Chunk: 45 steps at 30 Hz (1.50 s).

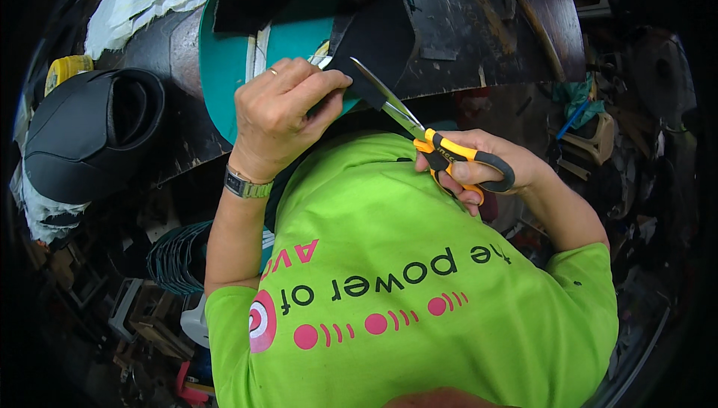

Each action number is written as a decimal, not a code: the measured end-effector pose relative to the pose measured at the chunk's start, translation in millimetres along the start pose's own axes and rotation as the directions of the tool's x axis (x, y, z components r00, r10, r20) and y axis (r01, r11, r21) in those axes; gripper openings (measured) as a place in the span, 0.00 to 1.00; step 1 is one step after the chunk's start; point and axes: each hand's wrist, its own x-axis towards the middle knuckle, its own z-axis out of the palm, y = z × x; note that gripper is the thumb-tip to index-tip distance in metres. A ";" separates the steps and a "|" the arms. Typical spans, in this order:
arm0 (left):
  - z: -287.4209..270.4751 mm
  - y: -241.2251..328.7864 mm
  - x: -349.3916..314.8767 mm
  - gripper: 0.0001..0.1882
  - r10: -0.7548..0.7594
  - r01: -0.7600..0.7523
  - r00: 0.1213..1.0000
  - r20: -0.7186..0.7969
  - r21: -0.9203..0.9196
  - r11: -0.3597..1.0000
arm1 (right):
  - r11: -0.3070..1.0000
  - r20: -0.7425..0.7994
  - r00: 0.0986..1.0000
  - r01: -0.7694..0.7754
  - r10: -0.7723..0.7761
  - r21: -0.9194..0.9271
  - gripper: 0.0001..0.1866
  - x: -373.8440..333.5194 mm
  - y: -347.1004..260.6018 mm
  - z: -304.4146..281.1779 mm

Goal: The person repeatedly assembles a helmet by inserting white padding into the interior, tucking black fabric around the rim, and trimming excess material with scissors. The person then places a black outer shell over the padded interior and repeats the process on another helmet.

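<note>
My left hand (280, 109) is closed, thumb and index finger pinched at the edge of a black fabric piece (381, 38). In my right hand (516, 163) are scissors (449, 150) with yellow and black handles. Their blades are parted and point up and left, beside the black fabric's lower corner and close to my left fingertips; whether they touch the fabric I cannot tell. Beneath the black fabric lies a teal sheet (222, 64) with a white strip (258, 53). A small white and yellow item (322, 55) shows partly behind my left knuckles.
The dark worktable (479, 41) has a curved, worn front edge. On it rest a hammer (540, 30) at right, white cloth (153, 0) and a yellow container (67, 71) at left. A rolled black padded piece (82, 139) sits at the left edge; stacked teal-edged pieces (179, 258) lie below.
</note>
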 end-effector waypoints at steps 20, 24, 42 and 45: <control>1.8 -1.0 -2.1 0.12 0.016 -0.016 1.000 -0.017 0.013 1.000 | 0.998 0.056 0.998 0.002 -0.005 0.058 0.28 14.9 -0.6 -14.1; -0.2 -0.2 -3.8 0.13 0.001 -0.001 1.000 -0.004 -0.001 1.000 | 0.997 0.123 0.992 0.031 -0.039 0.064 0.28 15.2 3.6 -19.3; 3.4 2.5 -1.8 0.11 0.014 -0.014 1.000 -0.009 0.002 1.000 | 0.970 0.165 0.984 0.027 -0.068 0.244 0.28 20.2 15.8 -20.4; 2.6 3.0 -2.9 0.12 0.005 -0.005 1.000 -0.008 0.014 1.000 | 0.970 0.163 0.984 0.030 -0.071 0.241 0.28 25.7 12.3 -19.6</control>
